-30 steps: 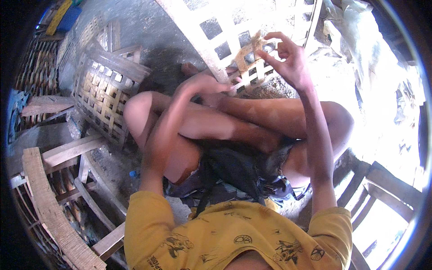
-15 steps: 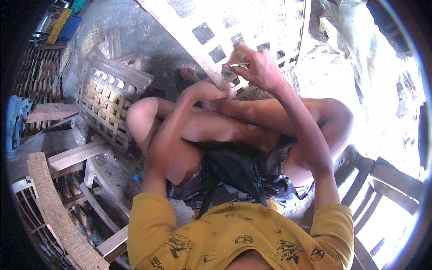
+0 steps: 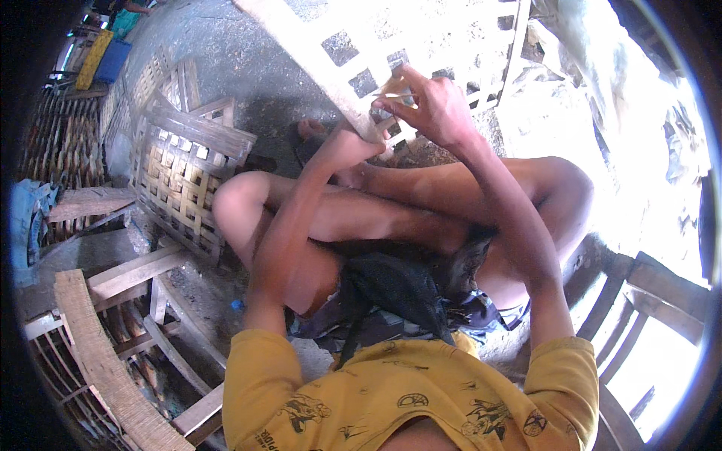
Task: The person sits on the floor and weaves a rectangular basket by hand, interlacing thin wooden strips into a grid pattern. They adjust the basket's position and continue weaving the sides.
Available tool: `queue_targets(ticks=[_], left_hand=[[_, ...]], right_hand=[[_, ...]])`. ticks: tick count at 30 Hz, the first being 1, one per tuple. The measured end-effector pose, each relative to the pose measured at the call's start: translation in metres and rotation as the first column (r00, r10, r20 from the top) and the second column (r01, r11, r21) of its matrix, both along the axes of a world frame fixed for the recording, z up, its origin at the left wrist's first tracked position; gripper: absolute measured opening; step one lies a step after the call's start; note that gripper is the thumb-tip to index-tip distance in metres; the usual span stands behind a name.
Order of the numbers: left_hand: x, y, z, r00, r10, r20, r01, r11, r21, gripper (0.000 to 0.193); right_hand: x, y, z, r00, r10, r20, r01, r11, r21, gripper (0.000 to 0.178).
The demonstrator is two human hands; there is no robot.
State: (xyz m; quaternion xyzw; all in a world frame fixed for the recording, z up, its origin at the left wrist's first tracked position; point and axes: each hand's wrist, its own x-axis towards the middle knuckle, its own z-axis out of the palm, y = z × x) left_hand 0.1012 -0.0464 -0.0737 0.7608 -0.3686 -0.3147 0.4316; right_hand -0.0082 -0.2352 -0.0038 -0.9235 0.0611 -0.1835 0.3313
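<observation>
A pale woven bamboo lattice panel [image 3: 359,41] stands in front of my crossed legs, brightly lit by glare. Along its left side runs a flat bamboo edge strip [image 3: 304,56]. My left hand [image 3: 352,147] is closed around the lower end of that strip, its fingers partly hidden behind it. Just right of it, my right hand [image 3: 436,109] pinches a thin, light-coloured strip [image 3: 398,96] between thumb and forefinger. The strip lies close to the panel's lower corner; glare hides where its far end goes.
Another woven panel [image 3: 188,161] with a wooden edge leans on my left. Slatted wooden frames [image 3: 135,267] lie at the lower left, and a wooden frame [image 3: 662,312] stands at the right. Crumpled plastic sheeting [image 3: 602,75] hangs at the upper right. A blue container [image 3: 113,62] is at far left.
My left hand has turned slightly and its grip sits higher around the edge strip. My right hand keeps its pinch with a small shift. The whole view has moved a little.
</observation>
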Motion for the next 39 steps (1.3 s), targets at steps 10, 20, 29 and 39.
queue_targets(ticks=[10,20,29,39], left_hand=[[-0.001,-0.018,-0.034,0.939,0.193,0.285,-0.123,0.962,-0.246,0.038],[-0.006,-0.022,-0.023,0.946,0.244,0.213,-0.187,0.949,-0.255,0.044],[0.001,-0.012,-0.045,0.927,0.22,0.304,-0.146,0.958,-0.247,0.042],[-0.008,-0.018,-0.03,0.883,0.324,0.338,-0.23,0.929,-0.289,0.034]], right_hand=[[-0.004,-0.001,-0.005,0.992,-0.081,0.097,0.085,0.996,-0.031,0.048],[-0.004,0.002,-0.001,0.993,-0.112,0.032,0.113,0.993,-0.019,0.046],[0.003,0.001,-0.006,0.993,-0.103,0.059,0.103,0.995,0.008,0.045],[-0.001,0.0,-0.005,0.991,-0.113,0.074,0.115,0.993,-0.023,0.047]])
